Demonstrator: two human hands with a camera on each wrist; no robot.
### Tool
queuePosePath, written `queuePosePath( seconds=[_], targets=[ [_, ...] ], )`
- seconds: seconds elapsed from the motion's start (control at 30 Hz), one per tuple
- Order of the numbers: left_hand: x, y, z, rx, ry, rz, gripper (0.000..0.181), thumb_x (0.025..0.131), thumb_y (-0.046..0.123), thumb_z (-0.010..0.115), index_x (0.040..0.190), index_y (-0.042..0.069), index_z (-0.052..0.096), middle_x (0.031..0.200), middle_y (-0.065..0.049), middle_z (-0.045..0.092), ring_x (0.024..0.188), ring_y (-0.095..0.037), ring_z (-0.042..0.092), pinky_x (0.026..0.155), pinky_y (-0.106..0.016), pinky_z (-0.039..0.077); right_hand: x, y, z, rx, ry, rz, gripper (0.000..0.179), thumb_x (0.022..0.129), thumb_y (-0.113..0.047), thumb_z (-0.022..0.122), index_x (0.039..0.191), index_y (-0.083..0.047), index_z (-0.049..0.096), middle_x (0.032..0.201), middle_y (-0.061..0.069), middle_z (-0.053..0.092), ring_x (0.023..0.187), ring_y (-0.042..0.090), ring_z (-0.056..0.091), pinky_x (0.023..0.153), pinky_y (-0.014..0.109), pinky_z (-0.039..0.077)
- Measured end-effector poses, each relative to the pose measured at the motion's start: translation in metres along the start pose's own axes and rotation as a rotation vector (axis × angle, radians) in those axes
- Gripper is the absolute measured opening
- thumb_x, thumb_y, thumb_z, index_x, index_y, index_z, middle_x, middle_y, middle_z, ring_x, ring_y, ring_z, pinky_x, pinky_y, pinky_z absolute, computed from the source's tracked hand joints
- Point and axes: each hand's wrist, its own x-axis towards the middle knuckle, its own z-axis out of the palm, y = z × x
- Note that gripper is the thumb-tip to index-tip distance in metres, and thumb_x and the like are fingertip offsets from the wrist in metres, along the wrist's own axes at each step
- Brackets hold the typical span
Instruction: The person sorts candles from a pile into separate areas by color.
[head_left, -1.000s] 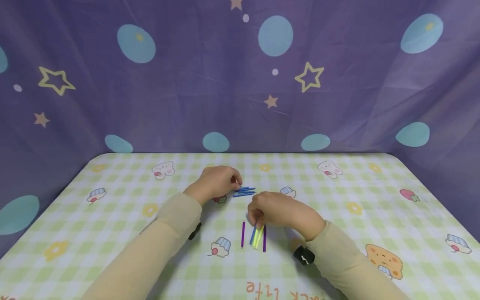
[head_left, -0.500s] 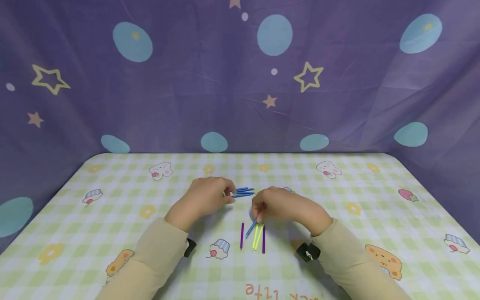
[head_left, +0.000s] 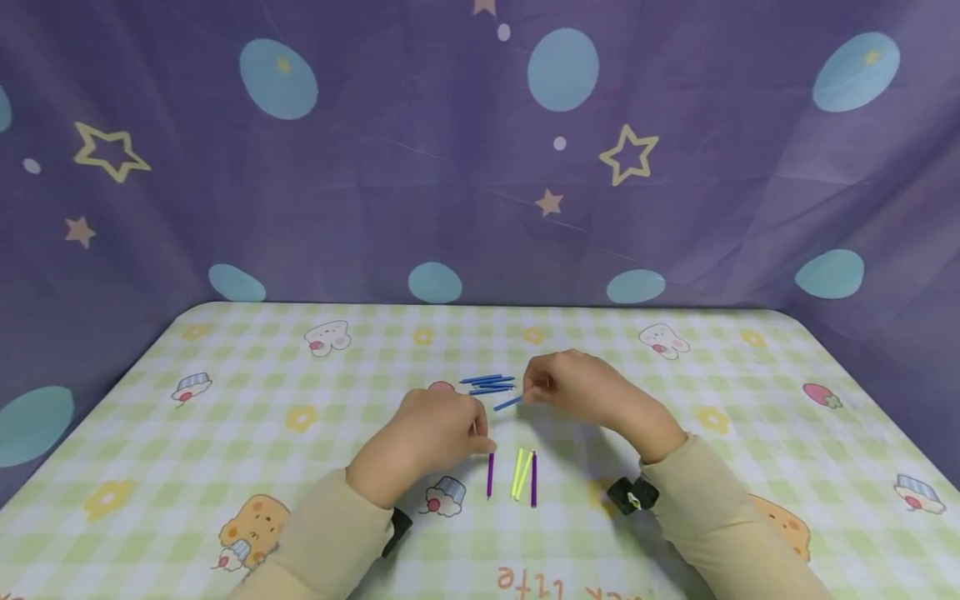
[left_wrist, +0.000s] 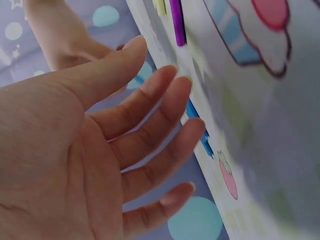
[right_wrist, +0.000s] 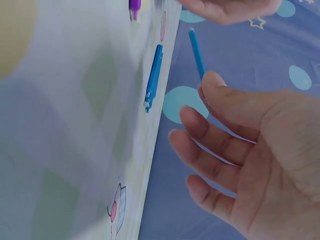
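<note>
Thumb and forefinger of my right hand [head_left: 581,387] pinch a thin blue candle [head_left: 507,403] by one end; in the right wrist view the candle [right_wrist: 197,52] points away from the fingertips, a pale wick at its free end. Its other fingers are loosely bent. My left hand [head_left: 435,433] hangs with fingers apart and nothing between them, its fingertips overlapping the top of the left purple candle [head_left: 491,477] in the head view. Several blue candles [head_left: 489,384] lie in a loose bundle behind the hands. Two yellow candles [head_left: 519,475] lie beside another purple candle [head_left: 534,482].
A green and white checked cloth [head_left: 675,517] with printed cakes, bunnies and bears covers the table. Behind it hangs a purple curtain [head_left: 360,208] with stars and blue ovals. Dark wrist cameras [head_left: 632,495] sit on both sleeves.
My right hand has lifted the blue candle from beside the yellow ones and moved it away, towards the blue bundle. My left hand has left the bundle and come nearer, to the left purple candle.
</note>
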Motion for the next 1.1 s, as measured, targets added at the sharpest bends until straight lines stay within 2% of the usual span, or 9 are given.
queuePosePath(
  seconds=[0.17,0.3,0.43,0.6,0.77,0.9,0.97,1.1],
  targets=[
    [-0.002,0.008,0.007,0.071,0.015,0.002,0.032,0.085,0.041,0.076,0.065,0.022,0.06,0.061,0.012,0.053,0.062,-0.009,0.051,0.066,-0.04,0.045,0.007,-0.001,0.0,0.0,0.031,0.069,0.007,0.094,-0.021,0.069,0.088,-0.019,0.068,0.076,-0.009,0.061,0.068,0.007,0.054,0.066,0.032,0.047],
    [-0.001,0.014,0.014,0.165,0.009,-0.006,0.037,0.085,0.042,0.076,0.064,0.019,0.058,0.06,0.007,0.052,0.06,-0.013,0.053,0.063,-0.04,0.047,0.018,-0.004,0.006,-0.019,0.021,0.092,0.008,0.094,-0.024,0.069,0.088,-0.02,0.068,0.077,-0.009,0.061,0.068,0.008,0.054,0.065,0.032,0.047],
    [0.0,0.016,0.017,0.2,-0.009,-0.026,0.036,0.087,0.038,0.074,0.064,0.017,0.056,0.061,0.005,0.053,0.06,-0.016,0.055,0.064,-0.042,0.048,0.031,-0.009,0.011,-0.057,0.022,0.1,0.008,0.094,-0.025,0.07,0.087,-0.02,0.068,0.082,-0.008,0.064,0.074,0.01,0.059,0.069,0.035,0.049],
    [0.0,0.018,0.017,0.202,-0.016,-0.017,0.034,0.089,0.031,0.071,0.063,0.016,0.056,0.061,0.003,0.053,0.06,-0.017,0.056,0.065,-0.044,0.049,0.044,-0.016,0.014,-0.084,0.003,0.102,0.009,0.093,-0.025,0.07,0.086,-0.019,0.069,0.085,-0.008,0.067,0.077,0.011,0.061,0.072,0.038,0.051],
    [-0.001,0.019,0.018,0.207,0.009,-0.005,0.029,0.088,0.028,0.071,0.066,0.014,0.057,0.06,0.002,0.052,0.058,-0.016,0.053,0.061,-0.042,0.047,0.043,-0.017,0.012,-0.095,-0.052,0.141,0.011,0.092,-0.025,0.072,0.084,-0.018,0.068,0.077,-0.007,0.061,0.072,0.012,0.053,0.067,0.034,0.045],
    [-0.002,0.016,0.016,0.216,0.02,-0.001,0.024,0.086,0.027,0.072,0.071,0.014,0.059,0.062,0.001,0.054,0.059,-0.017,0.055,0.059,-0.042,0.046,0.042,-0.015,0.007,-0.108,-0.087,0.171,0.012,0.09,-0.027,0.074,0.084,-0.017,0.069,0.078,-0.005,0.059,0.074,0.014,0.052,0.068,0.034,0.043],
    [-0.003,0.013,0.015,0.187,0.01,0.005,0.021,0.086,0.024,0.072,0.073,0.015,0.06,0.064,0.002,0.056,0.061,-0.016,0.055,0.061,-0.043,0.046,0.042,-0.014,0.006,-0.112,-0.097,0.176,0.013,0.09,-0.027,0.074,0.084,-0.017,0.069,0.079,-0.004,0.059,0.074,0.014,0.052,0.068,0.035,0.043],
    [-0.002,0.004,0.011,0.059,-0.012,0.011,0.015,0.086,0.016,0.069,0.075,0.017,0.061,0.067,0.006,0.055,0.064,-0.012,0.053,0.067,-0.045,0.045,0.043,-0.01,0.008,-0.117,-0.108,0.182,0.013,0.089,-0.027,0.075,0.083,-0.017,0.07,0.079,-0.005,0.061,0.073,0.014,0.053,0.068,0.035,0.044]
  ],
)
